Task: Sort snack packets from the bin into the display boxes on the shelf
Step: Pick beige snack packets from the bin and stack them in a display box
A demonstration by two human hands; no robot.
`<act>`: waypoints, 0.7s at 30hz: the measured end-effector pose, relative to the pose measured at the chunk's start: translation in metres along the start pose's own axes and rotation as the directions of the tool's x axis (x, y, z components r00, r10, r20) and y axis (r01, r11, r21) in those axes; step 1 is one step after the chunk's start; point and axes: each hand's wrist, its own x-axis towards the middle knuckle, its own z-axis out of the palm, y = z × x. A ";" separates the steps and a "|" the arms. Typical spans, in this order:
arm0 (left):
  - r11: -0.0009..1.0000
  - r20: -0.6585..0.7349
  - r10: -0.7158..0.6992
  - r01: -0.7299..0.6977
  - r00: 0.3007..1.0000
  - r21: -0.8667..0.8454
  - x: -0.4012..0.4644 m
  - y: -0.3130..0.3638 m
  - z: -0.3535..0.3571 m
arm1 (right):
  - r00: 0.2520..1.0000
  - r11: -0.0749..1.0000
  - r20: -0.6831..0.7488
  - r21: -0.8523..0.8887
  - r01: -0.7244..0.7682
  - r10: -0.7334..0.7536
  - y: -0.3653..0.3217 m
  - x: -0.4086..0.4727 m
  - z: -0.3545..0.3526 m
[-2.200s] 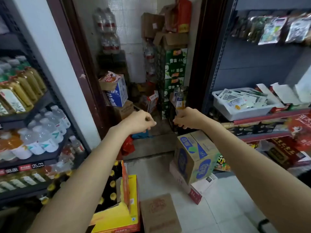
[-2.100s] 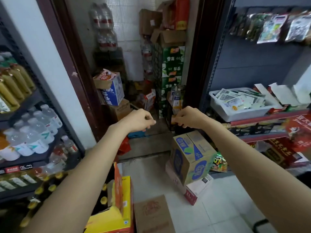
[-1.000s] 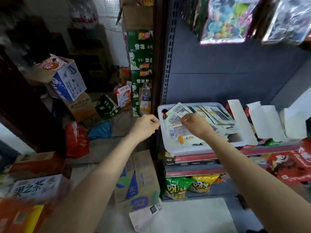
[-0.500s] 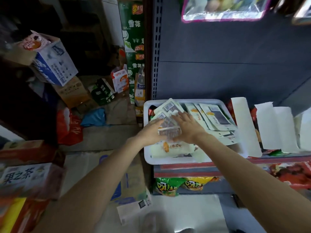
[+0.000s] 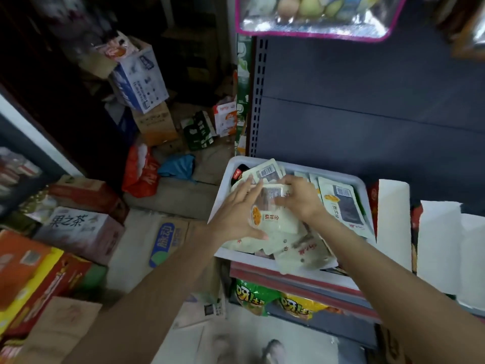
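Over white bin [image 5: 223, 206]: right hand [image 5: 299, 198] pinches snack packet [image 5: 275, 214]; left hand [image 5: 236, 216] spread flat against it.

Both hands were out in front as closed fists, clear of the bin [image 5: 363, 190]. Now both are over the bin: right hand [image 5: 299, 198] grips a cream packet [image 5: 273, 214] lifted above the pile, left hand [image 5: 236, 214] spread, fingers straight, touching that packet's left edge. View swung from aisle to the bin.
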 end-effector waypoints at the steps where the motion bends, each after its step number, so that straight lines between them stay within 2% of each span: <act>1: 1.000 -0.001 0.014 -0.014 1.000 0.009 0.002 0.002 0.000 | 0.999 0.989 -0.013 0.141 -0.047 0.049 0.000 -0.001 -0.005; 2: 1.000 0.001 0.032 -0.032 1.000 -0.002 0.003 0.005 -0.002 | 0.993 0.948 -0.011 0.300 -0.105 0.114 0.001 -0.002 -0.012; 4: 0.993 -0.046 0.078 -0.082 0.996 -0.080 0.003 0.013 -0.009 | 0.976 0.796 0.044 0.571 -0.198 0.211 0.000 -0.005 -0.026; 6: 0.989 -0.206 0.114 -0.131 0.972 -0.074 0.005 0.023 -0.020 | 0.967 0.682 0.095 0.693 -0.236 0.238 0.001 -0.010 -0.039; 8: 0.993 -0.337 0.063 -0.092 0.939 -0.071 0.009 0.033 -0.028 | 0.960 0.543 0.146 0.800 -0.256 0.238 0.002 -0.018 -0.051; 9: 0.990 -0.355 0.032 -0.079 0.934 -0.120 0.013 0.040 -0.031 | 0.959 0.496 0.145 0.831 -0.253 0.245 0.005 -0.020 -0.057; 10: 0.971 -0.343 0.007 -0.088 0.939 -0.221 0.017 0.046 -0.032 | 0.960 0.494 0.131 0.835 -0.241 0.247 0.008 -0.023 -0.064; 12: 0.889 -0.275 0.001 -0.127 0.961 -0.441 0.025 0.066 -0.031 | 0.974 0.582 0.066 0.792 -0.184 0.217 0.018 -0.034 -0.077; 14: 0.815 -0.170 0.025 -0.119 0.985 -0.567 0.030 0.091 -0.029 | 0.981 0.626 -0.016 0.772 -0.110 0.193 0.030 -0.045 -0.090; 17: 0.757 -0.083 0.068 -0.106 0.994 -0.645 0.042 0.130 -0.024 | 0.969 0.636 -0.142 0.771 -0.019 0.201 0.054 -0.061 -0.113; 21: 0.709 -0.167 0.038 -0.144 0.985 -0.690 0.058 0.181 -0.006 | 0.958 0.699 -0.194 0.716 -0.011 0.213 0.097 -0.083 -0.144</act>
